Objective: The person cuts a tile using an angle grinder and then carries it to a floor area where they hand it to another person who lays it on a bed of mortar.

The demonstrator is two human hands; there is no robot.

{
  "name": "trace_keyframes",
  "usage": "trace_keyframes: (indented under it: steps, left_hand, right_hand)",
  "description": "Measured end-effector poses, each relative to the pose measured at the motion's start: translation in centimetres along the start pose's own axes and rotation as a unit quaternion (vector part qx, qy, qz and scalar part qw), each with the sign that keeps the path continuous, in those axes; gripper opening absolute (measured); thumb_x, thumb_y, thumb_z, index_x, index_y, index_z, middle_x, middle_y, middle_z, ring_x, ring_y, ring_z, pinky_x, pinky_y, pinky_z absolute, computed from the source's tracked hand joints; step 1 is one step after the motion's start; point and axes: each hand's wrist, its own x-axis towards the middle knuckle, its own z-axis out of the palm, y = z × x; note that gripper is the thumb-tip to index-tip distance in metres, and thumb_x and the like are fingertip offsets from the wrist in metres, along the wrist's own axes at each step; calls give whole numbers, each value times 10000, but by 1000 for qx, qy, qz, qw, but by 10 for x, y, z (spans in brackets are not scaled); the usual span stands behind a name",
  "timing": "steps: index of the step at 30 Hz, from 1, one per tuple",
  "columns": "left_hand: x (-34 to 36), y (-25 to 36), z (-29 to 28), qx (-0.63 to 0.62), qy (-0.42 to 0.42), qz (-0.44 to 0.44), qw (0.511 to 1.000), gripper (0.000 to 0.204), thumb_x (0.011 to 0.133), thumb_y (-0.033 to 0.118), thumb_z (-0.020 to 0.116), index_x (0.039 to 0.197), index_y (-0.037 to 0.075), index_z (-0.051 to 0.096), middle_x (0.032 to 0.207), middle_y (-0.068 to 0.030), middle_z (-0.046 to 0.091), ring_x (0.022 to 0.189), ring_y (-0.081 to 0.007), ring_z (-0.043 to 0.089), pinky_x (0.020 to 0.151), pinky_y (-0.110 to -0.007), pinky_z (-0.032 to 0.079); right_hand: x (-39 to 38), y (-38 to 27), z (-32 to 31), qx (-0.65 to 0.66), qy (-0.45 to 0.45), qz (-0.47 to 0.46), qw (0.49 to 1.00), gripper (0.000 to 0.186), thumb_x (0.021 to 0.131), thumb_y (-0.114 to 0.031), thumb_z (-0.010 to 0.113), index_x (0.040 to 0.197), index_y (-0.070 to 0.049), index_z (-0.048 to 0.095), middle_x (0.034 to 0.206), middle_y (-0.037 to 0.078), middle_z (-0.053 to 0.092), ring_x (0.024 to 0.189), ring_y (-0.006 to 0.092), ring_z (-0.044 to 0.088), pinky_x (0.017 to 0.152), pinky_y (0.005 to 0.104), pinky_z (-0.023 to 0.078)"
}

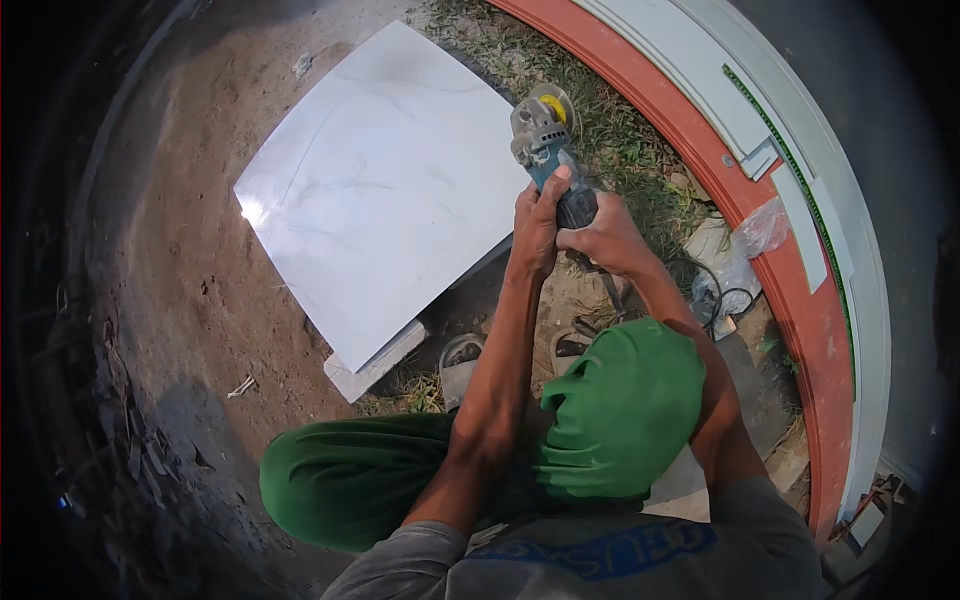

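A teal and grey angle grinder (543,140) with a yellow hub points away from me, its disc at the right edge of a large white marble-look tile (380,190). My left hand (537,225) is wrapped around the grinder's body just behind the head. My right hand (605,238) grips the dark rear handle beside it. The tile lies flat, raised on another white slab (375,362) that sticks out under its near corner. My knees in green trousers (620,410) are below the hands.
Bare brown earth (170,270) lies left of the tile, with grass (620,140) to the right. A red and white curb (740,190) with a green measuring strip curves along the right. A clear plastic bag (765,228), a black cable (715,300) and sandals (460,365) lie near my feet.
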Motion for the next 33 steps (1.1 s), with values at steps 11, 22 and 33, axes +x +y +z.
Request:
trace_keyframes:
  steps: [11, 22, 33]
  left_hand:
    - [41, 105, -243, 662, 418, -16, 622, 942, 1019, 690, 571, 1747, 122, 384, 1843, -173, 261, 1710, -458, 134, 1361, -612, 94]
    - [48, 101, -238, 721, 419, -64, 549, 983, 1022, 811, 475, 1777, 201, 324, 1865, -133, 197, 1720, -448, 59, 1366, -637, 64]
    - [53, 100, -244, 758, 422, -59, 493, 936, 1045, 769, 468, 1758, 173, 359, 1842, -147, 264, 1689, -478, 182, 1343, -645, 182]
  right_hand:
    - [241, -62, 91, -208, 9, -134, 969, 504, 677, -265, 830, 985, 122, 731, 912, 288, 786, 892, 425, 803, 839, 469, 636]
    - [407, -111, 140, -234, 28, -130, 963, 360, 725, -208, 773, 964, 61, 776, 1017, 276, 802, 1001, 431, 798, 893, 489, 637]
    - [443, -132, 143, -242, -4, -80, 967, 414, 770, -235, 785, 1082, 36, 793, 1133, 233, 806, 1073, 393, 794, 940, 475, 638]
